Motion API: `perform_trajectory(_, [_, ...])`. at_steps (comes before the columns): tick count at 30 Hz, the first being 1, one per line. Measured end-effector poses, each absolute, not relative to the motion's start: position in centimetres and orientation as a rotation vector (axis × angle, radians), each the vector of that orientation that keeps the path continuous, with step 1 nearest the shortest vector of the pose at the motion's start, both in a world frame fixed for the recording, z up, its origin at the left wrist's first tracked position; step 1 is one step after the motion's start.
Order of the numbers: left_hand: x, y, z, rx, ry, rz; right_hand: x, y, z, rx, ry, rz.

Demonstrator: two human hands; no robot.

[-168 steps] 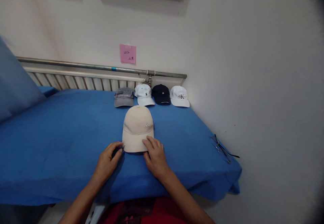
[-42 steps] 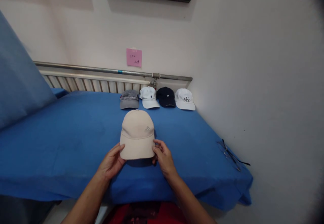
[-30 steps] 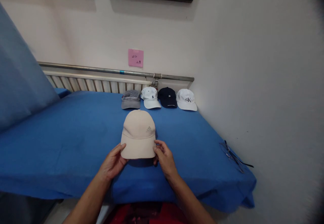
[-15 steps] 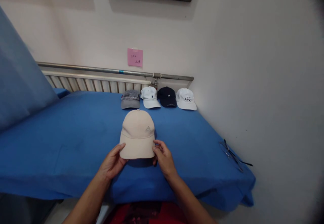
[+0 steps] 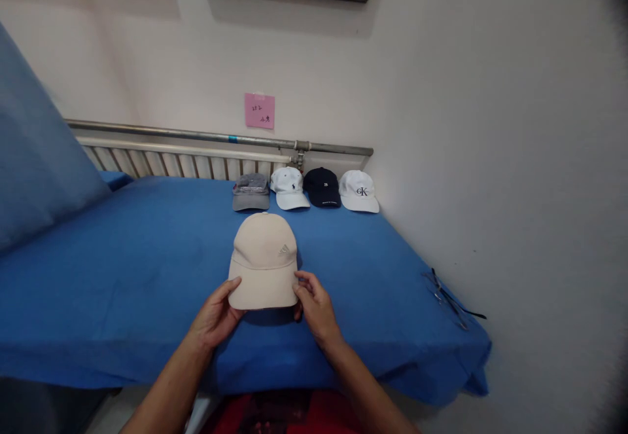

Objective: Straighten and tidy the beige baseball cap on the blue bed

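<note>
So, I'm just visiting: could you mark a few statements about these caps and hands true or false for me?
1. Only the left hand holds the beige cap. False: the right hand holds it too.
2. The lettered white cap is furthest right of the five caps. True.
3. The black cap stands right beside the grey cap. False: the other white cap is between them.
4. The pink note is on the wall. True.
5. The glasses lie in front of the beige cap. False: they lie to its right, near the edge of the blue cloth.
</note>
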State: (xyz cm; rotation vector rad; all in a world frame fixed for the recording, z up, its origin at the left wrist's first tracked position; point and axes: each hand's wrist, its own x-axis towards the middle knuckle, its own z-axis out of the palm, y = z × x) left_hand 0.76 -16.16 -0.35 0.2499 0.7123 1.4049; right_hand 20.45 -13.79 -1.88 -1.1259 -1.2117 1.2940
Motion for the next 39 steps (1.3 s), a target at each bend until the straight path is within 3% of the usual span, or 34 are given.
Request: perform_trajectory(39, [0.43, -16.36, -0.82, 0.341, 0.705, 1.36, 20.49, -13.63, -2.26, -1.063, -1.161, 1.312])
